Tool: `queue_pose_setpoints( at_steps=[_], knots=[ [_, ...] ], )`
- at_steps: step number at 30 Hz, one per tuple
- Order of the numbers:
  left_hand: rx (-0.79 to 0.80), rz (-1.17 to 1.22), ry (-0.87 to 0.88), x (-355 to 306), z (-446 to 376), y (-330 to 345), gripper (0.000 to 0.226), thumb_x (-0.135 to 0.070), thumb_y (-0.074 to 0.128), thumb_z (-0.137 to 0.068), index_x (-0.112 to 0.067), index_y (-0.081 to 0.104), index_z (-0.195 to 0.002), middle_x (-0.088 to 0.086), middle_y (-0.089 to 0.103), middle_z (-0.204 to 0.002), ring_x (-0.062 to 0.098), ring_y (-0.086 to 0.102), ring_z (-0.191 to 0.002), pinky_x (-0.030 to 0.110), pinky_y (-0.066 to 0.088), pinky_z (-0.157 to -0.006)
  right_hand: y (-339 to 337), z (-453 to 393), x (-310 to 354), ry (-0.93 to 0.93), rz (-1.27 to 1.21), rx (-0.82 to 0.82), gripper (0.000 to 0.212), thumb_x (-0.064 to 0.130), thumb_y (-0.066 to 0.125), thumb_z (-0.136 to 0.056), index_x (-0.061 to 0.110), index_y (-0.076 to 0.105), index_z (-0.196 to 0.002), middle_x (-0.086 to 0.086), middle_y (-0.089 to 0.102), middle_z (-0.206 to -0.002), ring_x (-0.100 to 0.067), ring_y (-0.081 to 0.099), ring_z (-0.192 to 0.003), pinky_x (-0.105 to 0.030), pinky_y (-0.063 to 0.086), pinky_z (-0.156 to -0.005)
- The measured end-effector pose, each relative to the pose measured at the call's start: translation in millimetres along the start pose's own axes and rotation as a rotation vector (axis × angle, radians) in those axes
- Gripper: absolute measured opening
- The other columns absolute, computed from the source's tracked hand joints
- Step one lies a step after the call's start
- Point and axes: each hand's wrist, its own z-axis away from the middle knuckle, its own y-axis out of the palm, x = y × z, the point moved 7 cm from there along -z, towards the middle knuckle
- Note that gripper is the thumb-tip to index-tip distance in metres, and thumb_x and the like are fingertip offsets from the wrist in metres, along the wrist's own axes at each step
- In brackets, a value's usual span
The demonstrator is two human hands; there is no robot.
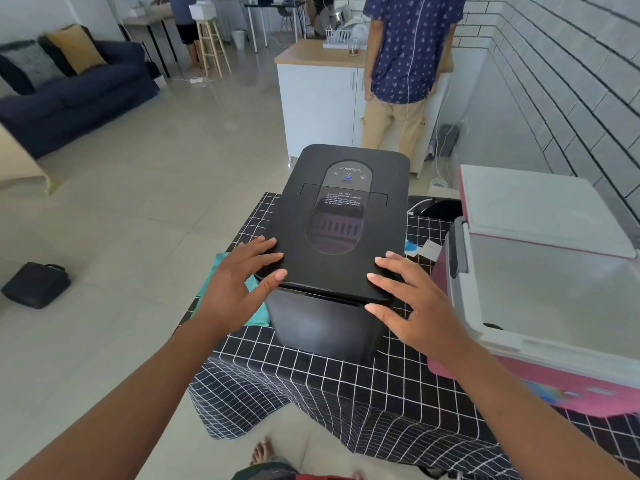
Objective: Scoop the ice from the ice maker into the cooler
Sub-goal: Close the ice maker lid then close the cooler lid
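Note:
A black ice maker (341, 216) stands on a table under a black-and-white checked cloth (346, 393). Its lid is down, with a dark window in the middle; no ice shows. My left hand (239, 282) lies with straight fingers on the lid's front left corner. My right hand (412, 303) lies the same way on the front right corner. To the right stands a pink cooler (519, 362) with a white inside, its lid (540, 209) tipped open at the back. No scoop is in view.
A teal cloth (258, 315) lies left of the ice maker. A person (405, 64) stands at a white counter (322, 98) behind the table. A dark sofa (69, 88) is far left, a black bag (34, 285) on the floor.

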Motion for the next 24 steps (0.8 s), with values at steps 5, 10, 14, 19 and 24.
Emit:
queue_pose_setpoints(
  at_steps=[5, 10, 14, 19, 24],
  knots=[
    [-0.069, 0.031, 0.118, -44.6, -33.9, 3.5, 0.027, -0.029, 0.057, -0.095, -0.016, 0.074, -0.111, -0.004, 0.067, -0.118, 0.013, 0.058, -0.119, 0.043, 0.043, -0.104, -19.5, -4.0, -2.4, 0.068, 0.0, -0.11, 0.036, 0.034, 0.061, -0.091, 0.016, 0.066, -0.121, 0.008, 0.059, -0.126, -0.003, 0.047, -0.125, -0.027, 0.04, -0.107],
    [-0.03, 0.166, 0.196, -103.4, -100.2, 30.5, 0.022, -0.026, 0.058, -0.095, -0.019, 0.071, -0.111, -0.007, 0.068, -0.111, 0.009, 0.062, -0.107, 0.034, 0.048, -0.097, -74.5, -4.4, -21.1, 0.258, 0.126, -0.272, 0.028, 0.017, 0.063, -0.089, 0.015, 0.067, -0.116, 0.004, 0.064, -0.112, -0.006, 0.055, -0.105, -0.008, 0.038, -0.094],
    [0.183, 0.265, 0.076, -148.7, -147.0, 86.4, 0.032, -0.037, 0.056, -0.095, -0.03, 0.062, -0.126, -0.013, 0.063, -0.123, 0.002, 0.055, -0.114, 0.023, 0.041, -0.099, -125.5, 4.6, -41.8, 0.369, 0.279, -0.283, 0.031, 0.012, 0.065, -0.087, 0.016, 0.066, -0.119, 0.002, 0.064, -0.112, -0.012, 0.056, -0.105, -0.019, 0.042, -0.093],
    [0.363, 0.335, 0.08, -207.3, -175.1, 152.8, 0.034, -0.033, 0.057, -0.096, -0.021, 0.061, -0.127, -0.008, 0.063, -0.118, 0.011, 0.058, -0.114, 0.022, 0.037, -0.089, -189.9, 20.3, -89.6, 0.537, 0.347, -0.349, 0.037, 0.013, 0.066, -0.087, 0.016, 0.063, -0.123, -0.002, 0.064, -0.117, -0.02, 0.055, -0.114, -0.032, 0.043, -0.099],
    [0.495, 0.263, -0.011, -228.8, -209.0, 221.4, 0.042, -0.041, 0.055, -0.095, -0.022, 0.054, -0.133, -0.001, 0.06, -0.126, 0.012, 0.055, -0.107, 0.024, 0.036, -0.087, -234.9, 29.7, -156.8, 0.701, 0.309, -0.412, 0.043, 0.016, 0.064, -0.087, 0.017, 0.058, -0.129, 0.0, 0.061, -0.12, -0.021, 0.052, -0.116, -0.035, 0.042, -0.099]
  ],
)
